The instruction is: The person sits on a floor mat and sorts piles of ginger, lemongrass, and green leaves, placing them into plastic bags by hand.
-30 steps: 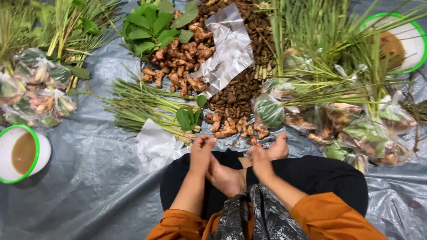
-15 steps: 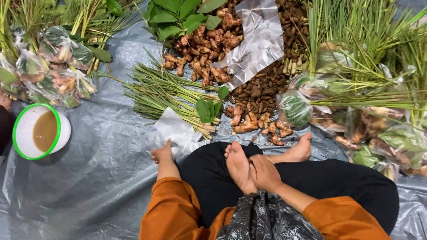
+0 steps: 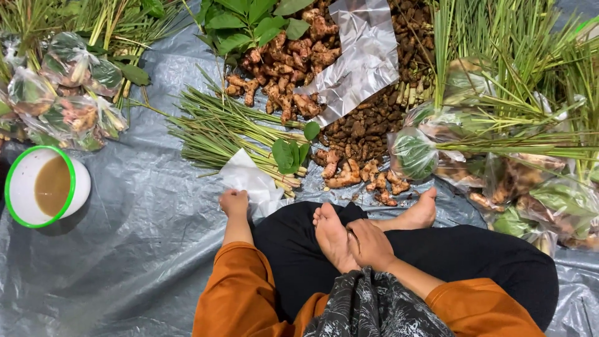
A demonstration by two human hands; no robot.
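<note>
Moved since earlier: left hand (image 3: 234,203), formerly joined with the right, now apart, fist closed on clear plastic bags (image 3: 253,181) beside lemongrass stalks (image 3: 218,128). Right hand (image 3: 369,243): resting open on crossed bare foot (image 3: 332,236). Grey tarp (image 3: 143,237) beneath.

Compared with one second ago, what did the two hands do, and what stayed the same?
The left hand left the feet and moved out to the left, onto the small clear plastic bag on the grey tarp. The right hand stayed resting on the bare foot. The white bowl with green rim, ginger roots and lemongrass stalks lie unchanged.
</note>
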